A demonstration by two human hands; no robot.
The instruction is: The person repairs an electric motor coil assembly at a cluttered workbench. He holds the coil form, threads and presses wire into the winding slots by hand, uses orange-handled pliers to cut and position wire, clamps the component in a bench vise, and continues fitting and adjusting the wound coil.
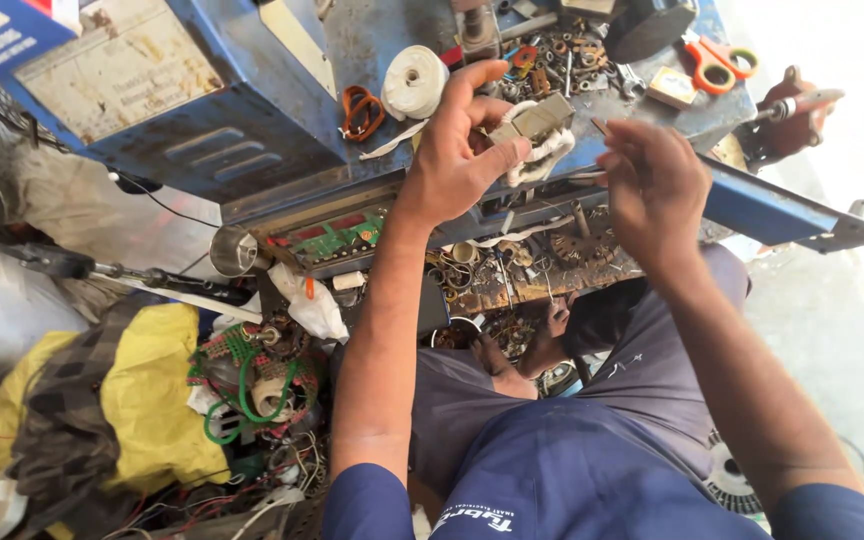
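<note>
Nearest, beside the person's knees, a yellow cloth (152, 400) lies on a heap of wires. Higher up, the left hand (462, 150) grips a small wound coil block (537, 125) with white sleeving, raised above the cluttered blue counter (252, 130). The right hand (652, 185) pinches a thin wire end beside it. Farther off lie a white tape roll (414, 80) and orange-handled scissors (712, 62).

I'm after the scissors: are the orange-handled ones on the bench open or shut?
Cannot tell. Only the two handle loops of the orange-handled scissors show clearly, lying near each other on the blue bench; the blades are not clear.
</note>
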